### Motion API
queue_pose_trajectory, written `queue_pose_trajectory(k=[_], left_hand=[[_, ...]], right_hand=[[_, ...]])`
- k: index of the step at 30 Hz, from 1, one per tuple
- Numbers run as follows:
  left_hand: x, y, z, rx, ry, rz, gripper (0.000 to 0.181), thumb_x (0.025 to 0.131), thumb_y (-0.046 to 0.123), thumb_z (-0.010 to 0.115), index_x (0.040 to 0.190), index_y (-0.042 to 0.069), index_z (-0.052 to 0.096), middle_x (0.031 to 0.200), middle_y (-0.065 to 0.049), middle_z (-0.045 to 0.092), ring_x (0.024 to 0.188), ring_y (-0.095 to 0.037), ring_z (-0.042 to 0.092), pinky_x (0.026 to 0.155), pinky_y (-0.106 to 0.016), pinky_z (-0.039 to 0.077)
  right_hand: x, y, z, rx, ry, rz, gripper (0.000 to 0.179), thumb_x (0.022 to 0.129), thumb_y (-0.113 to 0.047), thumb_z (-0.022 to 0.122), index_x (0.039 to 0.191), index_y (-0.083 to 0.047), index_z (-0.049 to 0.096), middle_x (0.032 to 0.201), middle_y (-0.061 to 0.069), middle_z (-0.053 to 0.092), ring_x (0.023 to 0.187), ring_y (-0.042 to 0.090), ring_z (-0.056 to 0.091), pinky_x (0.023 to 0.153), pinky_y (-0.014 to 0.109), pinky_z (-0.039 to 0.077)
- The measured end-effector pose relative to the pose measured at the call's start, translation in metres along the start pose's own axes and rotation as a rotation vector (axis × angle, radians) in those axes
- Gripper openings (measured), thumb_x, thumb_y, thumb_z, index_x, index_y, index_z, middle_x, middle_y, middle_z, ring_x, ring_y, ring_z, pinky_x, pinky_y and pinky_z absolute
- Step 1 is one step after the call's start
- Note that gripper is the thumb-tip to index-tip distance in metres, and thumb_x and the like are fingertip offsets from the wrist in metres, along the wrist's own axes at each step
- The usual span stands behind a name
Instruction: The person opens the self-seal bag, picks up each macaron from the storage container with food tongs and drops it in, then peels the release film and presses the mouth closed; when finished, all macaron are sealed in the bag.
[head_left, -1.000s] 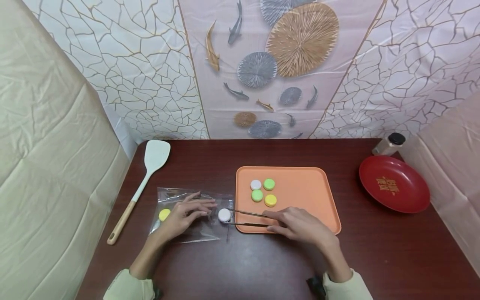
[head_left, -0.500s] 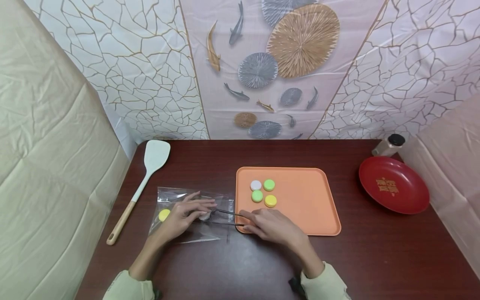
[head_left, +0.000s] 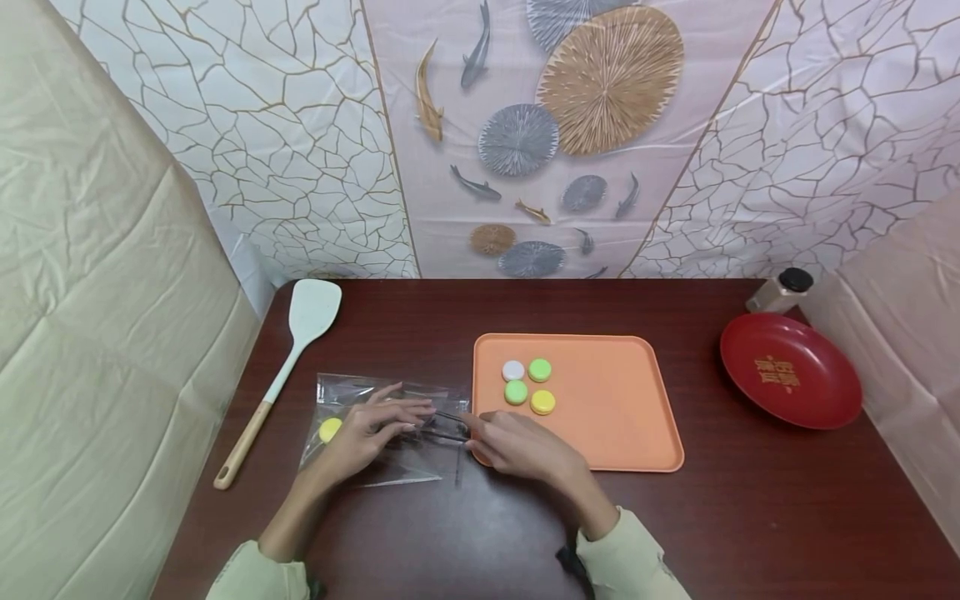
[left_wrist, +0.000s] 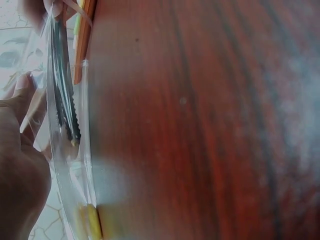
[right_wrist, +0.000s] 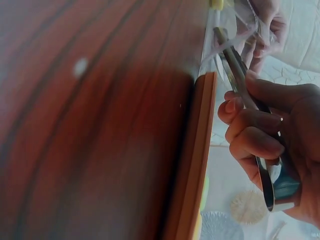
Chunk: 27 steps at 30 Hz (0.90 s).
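A clear plastic bag lies on the table at left of centre, with a yellow macaron inside its left end. My left hand is over the bag and pinches its upper film, which stands raised in the left wrist view. My right hand grips metal tongs, and their serrated ends reach through the bag's mouth beneath the film. The white macaron that the tongs carried is hidden behind my left hand. On the orange tray sit a white macaron, two green macarons and another yellow macaron.
A white spatula with a wooden handle lies left of the bag. At the far right are a red oval plate and a jar with a black lid. Patterned cloth hangs behind the table.
My right hand has moved left with the tongs, taking the white macaron into the bag until it went out of sight. My left hand has stayed in place.
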<state>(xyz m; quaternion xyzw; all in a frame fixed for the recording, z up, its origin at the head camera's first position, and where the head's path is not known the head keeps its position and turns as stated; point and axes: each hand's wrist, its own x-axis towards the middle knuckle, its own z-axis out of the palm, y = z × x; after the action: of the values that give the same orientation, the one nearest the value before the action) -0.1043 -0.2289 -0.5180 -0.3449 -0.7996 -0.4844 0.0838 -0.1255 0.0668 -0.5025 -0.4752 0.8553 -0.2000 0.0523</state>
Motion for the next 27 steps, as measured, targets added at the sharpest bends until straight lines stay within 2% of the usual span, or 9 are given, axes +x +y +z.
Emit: queue_pose_trajectory(k=[3,8,12,13,17,21,27], left_hand=[[-0.001,0.0,0.0,0.007,0.006,-0.004,0.019,0.095,-0.009,0.075,0.106,0.004,0.082,0.126,-0.011,0.082,0.125,-0.041,0.074,0.133,-0.042,0.035],[0.0,0.001,0.0,0.013,0.021,0.017,0.02,0.095,-0.01,0.076,0.107,0.004,0.082,0.124,-0.012,0.082,0.123,-0.039,0.075,0.133,-0.041,0.036],[0.0,0.0,-0.001,0.001,0.023,0.02,0.02,0.094,-0.011,0.076,0.106,0.003,0.082,0.125,-0.011,0.082,0.123,-0.037,0.076,0.133,-0.042,0.036],[0.0,-0.001,-0.001,-0.005,0.02,0.015,0.019,0.094,-0.011,0.076,0.106,0.003,0.082,0.125,-0.01,0.082,0.123,-0.036,0.076,0.133,-0.042,0.036],[0.001,-0.001,-0.002,-0.011,0.006,0.008,0.019,0.095,-0.01,0.076,0.106,0.003,0.082,0.126,-0.011,0.082,0.125,-0.035,0.075,0.133,-0.041,0.034],[0.002,0.001,-0.003,-0.009,0.001,0.013,0.02,0.095,-0.01,0.075,0.108,0.004,0.082,0.127,-0.013,0.081,0.127,-0.036,0.074,0.134,-0.039,0.034],[0.002,0.001,-0.003,-0.014,-0.009,0.001,0.02,0.095,-0.009,0.075,0.109,0.003,0.083,0.127,-0.014,0.081,0.129,-0.036,0.073,0.134,-0.042,0.033]], right_hand=[[0.005,0.012,0.017,-0.008,0.015,-0.029,0.033,0.115,-0.025,0.056,0.139,-0.002,0.059,0.075,-0.004,0.059,0.059,0.002,0.05,0.048,0.028,0.044],[0.012,0.006,0.013,0.102,-0.02,-0.014,0.045,0.116,-0.026,0.056,0.152,0.001,0.054,0.071,-0.004,0.056,0.056,0.003,0.049,0.051,0.024,0.044],[0.017,0.018,0.031,0.093,-0.034,0.015,0.046,0.117,-0.03,0.054,0.153,-0.002,0.053,0.071,-0.007,0.052,0.056,0.001,0.046,0.052,0.021,0.042],[0.019,0.023,0.037,0.095,-0.038,0.024,0.045,0.116,-0.031,0.055,0.152,-0.003,0.054,0.071,-0.007,0.052,0.055,0.001,0.047,0.051,0.02,0.041],[0.026,0.034,0.056,-0.008,-0.011,0.021,0.036,0.115,-0.033,0.059,0.141,-0.008,0.06,0.077,-0.011,0.054,0.058,-0.002,0.05,0.053,0.016,0.04],[0.032,0.033,0.06,-0.034,0.012,0.018,0.024,0.114,-0.03,0.06,0.129,-0.011,0.063,0.08,-0.011,0.057,0.059,-0.003,0.052,0.053,0.016,0.042],[0.041,0.026,0.064,-0.029,0.017,0.034,0.02,0.113,-0.03,0.063,0.12,-0.011,0.065,0.078,-0.01,0.058,0.058,-0.003,0.051,0.051,0.017,0.041]])
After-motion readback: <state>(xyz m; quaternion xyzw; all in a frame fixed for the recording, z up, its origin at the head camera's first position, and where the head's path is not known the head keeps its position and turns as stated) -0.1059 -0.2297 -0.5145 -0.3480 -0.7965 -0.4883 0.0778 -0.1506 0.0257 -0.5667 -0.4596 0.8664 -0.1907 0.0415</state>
